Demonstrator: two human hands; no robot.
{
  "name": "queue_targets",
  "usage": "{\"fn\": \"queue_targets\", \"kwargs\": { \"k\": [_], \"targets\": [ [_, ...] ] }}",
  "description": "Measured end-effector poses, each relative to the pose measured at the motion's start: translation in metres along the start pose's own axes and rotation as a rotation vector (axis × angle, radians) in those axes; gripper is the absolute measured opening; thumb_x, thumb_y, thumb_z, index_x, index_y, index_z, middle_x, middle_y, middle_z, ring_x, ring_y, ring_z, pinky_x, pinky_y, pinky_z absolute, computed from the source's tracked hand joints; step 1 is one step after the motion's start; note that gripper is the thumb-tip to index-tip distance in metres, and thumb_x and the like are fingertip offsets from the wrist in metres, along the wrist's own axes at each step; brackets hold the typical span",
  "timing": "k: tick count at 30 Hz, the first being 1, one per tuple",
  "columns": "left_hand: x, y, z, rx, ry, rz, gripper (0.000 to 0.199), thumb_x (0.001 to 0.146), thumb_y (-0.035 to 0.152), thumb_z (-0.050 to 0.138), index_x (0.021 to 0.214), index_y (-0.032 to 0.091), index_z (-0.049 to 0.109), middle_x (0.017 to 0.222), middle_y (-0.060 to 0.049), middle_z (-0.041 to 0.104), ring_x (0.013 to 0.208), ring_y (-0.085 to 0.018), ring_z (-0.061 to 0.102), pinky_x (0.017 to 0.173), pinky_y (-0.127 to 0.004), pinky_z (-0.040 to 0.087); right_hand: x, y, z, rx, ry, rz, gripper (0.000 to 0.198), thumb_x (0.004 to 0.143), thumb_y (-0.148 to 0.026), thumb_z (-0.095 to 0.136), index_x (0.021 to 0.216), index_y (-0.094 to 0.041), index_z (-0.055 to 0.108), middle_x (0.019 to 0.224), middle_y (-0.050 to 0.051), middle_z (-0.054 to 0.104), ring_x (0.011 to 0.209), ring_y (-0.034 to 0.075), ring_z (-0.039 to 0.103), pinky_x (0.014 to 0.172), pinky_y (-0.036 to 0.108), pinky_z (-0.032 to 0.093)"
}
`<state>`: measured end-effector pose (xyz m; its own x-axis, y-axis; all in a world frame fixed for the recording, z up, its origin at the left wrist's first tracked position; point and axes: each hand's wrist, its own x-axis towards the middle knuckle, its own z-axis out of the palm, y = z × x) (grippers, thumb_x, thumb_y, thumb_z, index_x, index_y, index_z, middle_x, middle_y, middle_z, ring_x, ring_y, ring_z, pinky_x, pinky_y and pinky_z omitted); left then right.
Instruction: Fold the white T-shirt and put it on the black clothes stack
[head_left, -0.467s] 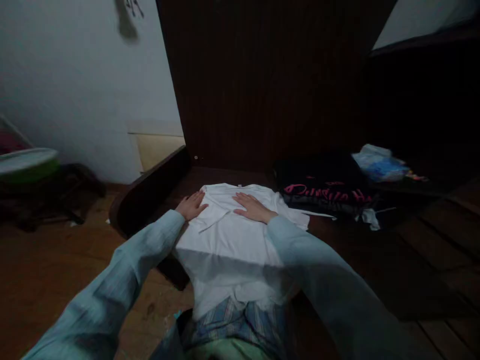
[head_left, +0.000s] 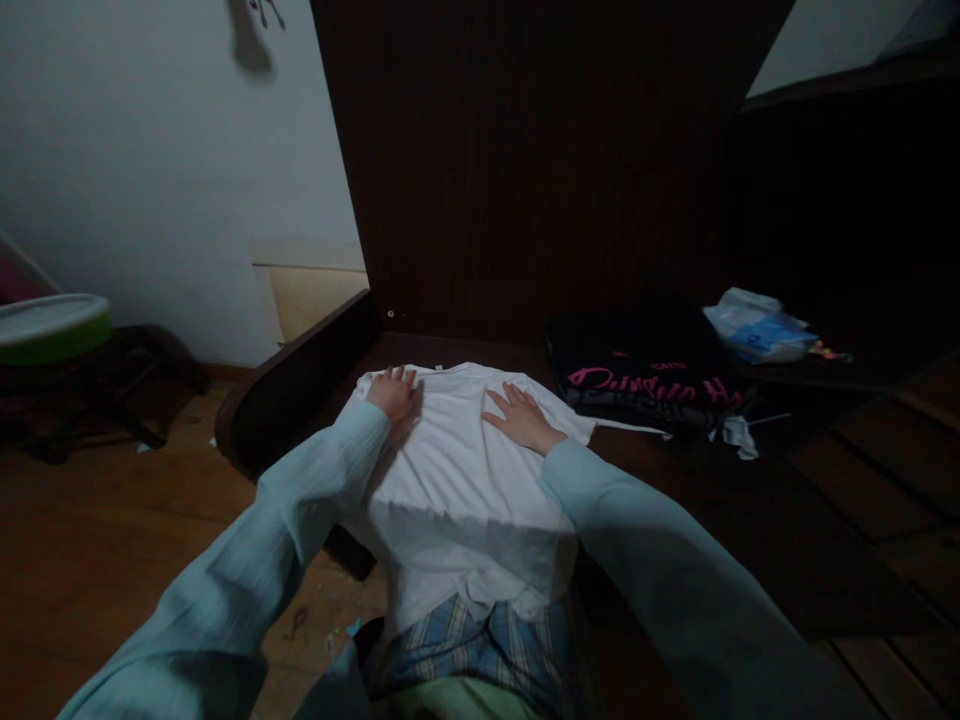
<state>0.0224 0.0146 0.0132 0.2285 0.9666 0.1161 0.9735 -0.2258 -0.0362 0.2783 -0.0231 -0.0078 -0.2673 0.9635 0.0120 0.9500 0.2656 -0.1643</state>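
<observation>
Nearest the camera lies a patch of blue-and-white plaid cloth (head_left: 480,645), partly covered by the lower edge of a white cotton shirt (head_left: 457,480). The shirt is spread flat over the near corner of a dark wooden platform (head_left: 750,540), its hem hanging off the edge toward the person and its collar end pointing at the far panel.

Both arms in pale blue sleeves reach out over it. The left hand (head_left: 393,393) rests near the shirt's upper left corner, the grip loose, fingers lightly curled and pressing down on the cloth, closed on nothing. The right hand (head_left: 519,416) lies flat on the upper right part of the shirt, the grip fully open, fingers spread, palm on the fabric, holding nothing.

To the right of the shirt, close by, sits one folded black garment with pink lettering (head_left: 645,375), and just beyond it one crumpled white-and-blue plastic bag (head_left: 757,325).

Left of the platform the floor is reddish-brown wood (head_left: 112,540). Farther left stands a dark low stand carrying one round green-rimmed basin (head_left: 52,325). Behind everything rise a tall dark wooden panel (head_left: 525,170) and a white wall (head_left: 150,150).
</observation>
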Motion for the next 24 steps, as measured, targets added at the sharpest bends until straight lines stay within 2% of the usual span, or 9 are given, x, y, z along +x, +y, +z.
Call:
{"fn": "queue_targets", "kwargs": {
  "k": [3, 5, 7, 10, 13, 16, 20, 24],
  "targets": [
    [-0.002, 0.024, 0.011, -0.042, -0.051, 0.04, 0.054, 0.088, 0.047, 0.028, 0.136, 0.021, 0.031, 0.144, -0.011, 0.028, 0.131, -0.03, 0.024, 0.102, -0.045, 0.025, 0.005, -0.008, -0.002, 0.02, -0.02, 0.061, 0.072, 0.082, -0.065, 0.029, 0.14, -0.022, 0.025, 0.147, 0.015, 0.014, 0.135, 0.031, 0.01, 0.106, 0.049, 0.01],
    [-0.005, 0.024, 0.016, -0.074, -0.087, 0.017, 0.056, 0.088, 0.05, 0.026, 0.137, 0.024, 0.031, 0.146, -0.009, 0.025, 0.133, -0.028, 0.02, 0.103, -0.045, 0.024, 0.007, -0.009, -0.005, 0.05, -0.05, 0.053, 0.074, 0.08, -0.068, 0.031, 0.139, -0.023, 0.025, 0.147, 0.015, 0.014, 0.135, 0.031, 0.009, 0.106, 0.05, 0.01],
    [-0.008, 0.013, 0.019, -0.087, -0.1, -0.014, 0.057, 0.088, 0.052, 0.025, 0.137, 0.025, 0.03, 0.147, -0.008, 0.022, 0.134, -0.026, 0.018, 0.104, -0.044, 0.022, 0.008, -0.003, -0.007, 0.084, -0.057, 0.006, 0.071, 0.082, -0.065, 0.03, 0.139, -0.022, 0.027, 0.147, 0.014, 0.016, 0.136, 0.028, 0.011, 0.107, 0.047, 0.012],
    [-0.014, -0.012, 0.02, -0.079, -0.098, -0.047, 0.057, 0.087, 0.053, 0.026, 0.137, 0.026, 0.029, 0.147, -0.006, 0.021, 0.135, -0.025, 0.017, 0.105, -0.044, 0.021, 0.008, 0.015, -0.01, 0.078, 0.0, -0.029, 0.059, 0.089, -0.052, 0.03, 0.138, -0.02, 0.029, 0.146, 0.012, 0.021, 0.135, 0.023, 0.015, 0.108, 0.042, 0.013],
    [-0.021, -0.032, 0.018, -0.06, -0.096, -0.068, 0.057, 0.087, 0.053, 0.027, 0.137, 0.027, 0.03, 0.147, -0.005, 0.022, 0.134, -0.025, 0.018, 0.105, -0.044, 0.022, 0.008, 0.037, -0.01, 0.04, 0.047, 0.063, 0.051, 0.091, -0.041, 0.033, 0.135, -0.017, 0.034, 0.144, 0.012, 0.028, 0.134, 0.023, 0.02, 0.108, 0.042, 0.015],
    [-0.027, -0.042, 0.017, -0.042, -0.105, -0.051, 0.055, 0.087, 0.05, 0.029, 0.136, 0.025, 0.032, 0.146, -0.006, 0.022, 0.134, -0.024, 0.019, 0.106, -0.043, 0.021, 0.007, 0.051, -0.011, 0.023, 0.145, 0.147, 0.044, 0.091, -0.025, 0.032, 0.131, -0.009, 0.04, 0.137, 0.015, 0.038, 0.128, 0.021, 0.033, 0.105, 0.035, 0.026],
    [-0.03, -0.043, 0.016, -0.044, -0.104, -0.05, 0.054, 0.088, 0.049, 0.03, 0.136, 0.025, 0.032, 0.146, -0.006, 0.022, 0.135, -0.023, 0.018, 0.106, -0.043, 0.02, 0.002, 0.049, -0.016, -0.004, 0.2, 0.133, 0.038, 0.084, -0.009, 0.036, 0.118, -0.01, 0.053, 0.119, 0.013, 0.056, 0.11, 0.02, 0.05, 0.094, 0.03, 0.038],
    [-0.029, -0.044, 0.018, -0.061, -0.092, -0.046, 0.054, 0.087, 0.05, 0.031, 0.136, 0.026, 0.033, 0.146, -0.005, 0.023, 0.134, -0.023, 0.019, 0.106, -0.043, 0.021, 0.0, 0.037, -0.025, -0.127, 0.295, 0.117, 0.039, 0.078, 0.001, 0.034, 0.104, -0.01, 0.059, 0.104, 0.015, 0.059, 0.101, 0.022, 0.052, 0.082, 0.029, 0.042]
  ]
}}
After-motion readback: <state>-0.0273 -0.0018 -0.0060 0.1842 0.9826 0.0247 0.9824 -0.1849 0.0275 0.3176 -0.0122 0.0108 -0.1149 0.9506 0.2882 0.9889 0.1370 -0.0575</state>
